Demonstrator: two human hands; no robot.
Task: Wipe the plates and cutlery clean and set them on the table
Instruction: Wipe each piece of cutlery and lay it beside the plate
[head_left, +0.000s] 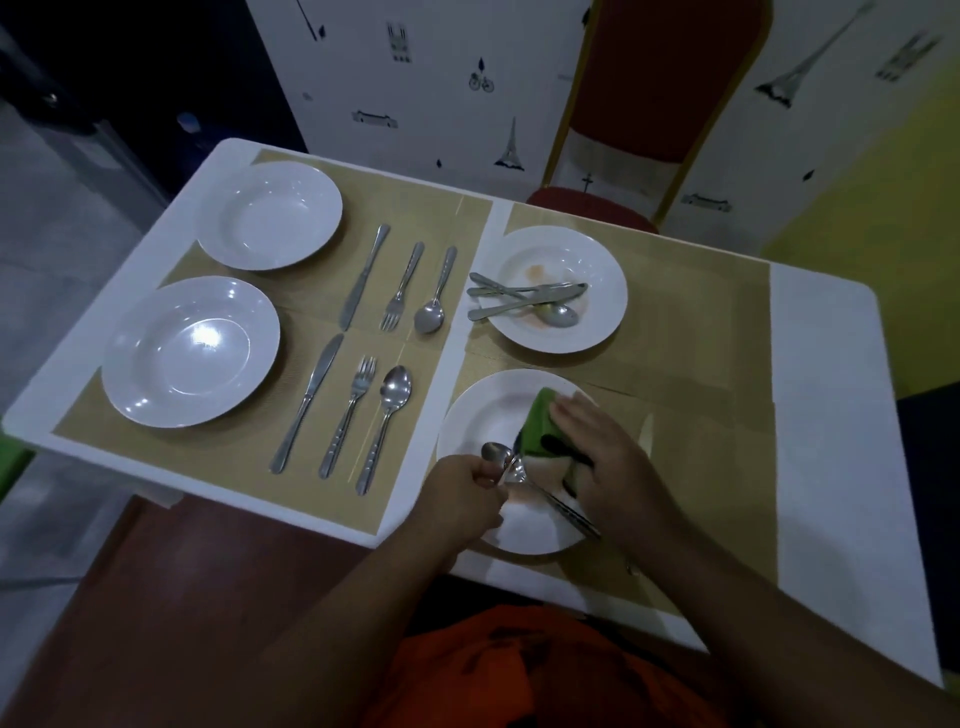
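Right now the near plate (498, 415), at about five o'clock on the table (826, 415), has both hands over it. The left hand (460, 499) is closed around the cutlery, with a spoon (493, 453) poking out of the fist and other handles trailing toward four o'clock across the plate. The right hand (602, 457) lies flat, fingers spread, pressing a green cloth (540, 421) onto the plate.

From where I stand, the risk is in that bundle. Several smooth metal pieces in one fist could slide apart; if the grip loosens, one may clatter onto the plate or off the near edge of the table, which is close by. I can't quite make out whether a fork or a knife is in there with the spoon, since the hands and dim light hide it.

Wiping hard with nothing steadying the plate could also push it across its mat.

Up at one o'clock, the other dirty plate (597, 254) holds smeared cutlery (524, 301), not yet wiped. The two clean settings at nine and eleven o'clock sit well apart, so stray drips shouldn't reach them.
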